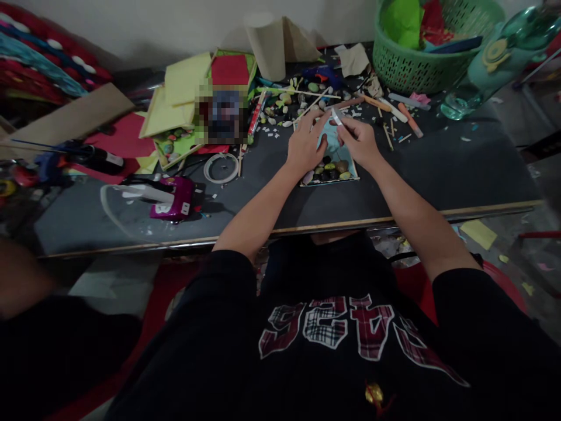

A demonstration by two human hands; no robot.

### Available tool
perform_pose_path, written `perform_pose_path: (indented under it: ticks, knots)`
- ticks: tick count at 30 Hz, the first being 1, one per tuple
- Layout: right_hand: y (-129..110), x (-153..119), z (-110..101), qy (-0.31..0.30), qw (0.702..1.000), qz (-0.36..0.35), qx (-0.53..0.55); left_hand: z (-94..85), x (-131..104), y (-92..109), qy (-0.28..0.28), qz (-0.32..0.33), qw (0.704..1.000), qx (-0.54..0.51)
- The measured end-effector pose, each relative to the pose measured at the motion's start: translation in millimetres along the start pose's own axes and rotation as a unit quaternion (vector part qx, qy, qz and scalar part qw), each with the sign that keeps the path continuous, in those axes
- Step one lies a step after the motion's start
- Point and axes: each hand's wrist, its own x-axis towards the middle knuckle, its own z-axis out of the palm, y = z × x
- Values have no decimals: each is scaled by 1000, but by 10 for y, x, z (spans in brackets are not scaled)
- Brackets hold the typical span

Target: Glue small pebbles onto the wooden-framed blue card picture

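Observation:
In front of me on the dark table lies a small light-blue panel (pixel 346 156) with a thin wooden edge. Painted-looking pebbles (pixel 329 171), black, yellow-green and brown, cover its near end. My left hand (pixel 309 145) rests over the panel's left side, fingers stretched out, with a fingertip close to a small white strip (pixel 336 117). That strip is pinched between the fingers of my right hand (pixel 362 141), above the panel's far right part. What lies under my left palm is hidden.
Loose pebbles (pixel 289 98), sticks and paper scraps spread behind the panel. A green basket (pixel 407 67) and a tilted plastic bottle (pixel 477 82) stand at the right. Leftward are a purple device (pixel 179 199), a tape ring (pixel 210 169) and red paper (pixel 118 140). Another person's arm (pixel 26 278) is at far left.

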Motion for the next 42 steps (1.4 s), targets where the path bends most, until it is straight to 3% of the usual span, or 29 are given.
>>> perform_pose_path:
  ticks: [14,17,21,28,38,42]
  knots:
    - [-67,-37,-17,16,993,16,-119,-48,21,4,-64,49,996,-24]
    - [-44,-25,-4,28,987,26,-154,-45,19,22,-44,53,997,-26]
    - [15,-5,29,53,981,-11,-184,31,24,21,16,57,997,-58]
    - [33,10,28,94,986,-70,-119,83,21,116,89,16,987,-132]
    - [-148,-17,140,82,990,-43,102,103,-4,202,148,30,982,-111]
    - [-104,31,186,83,989,-21,123,107,-2,188,143,55,983,-106]
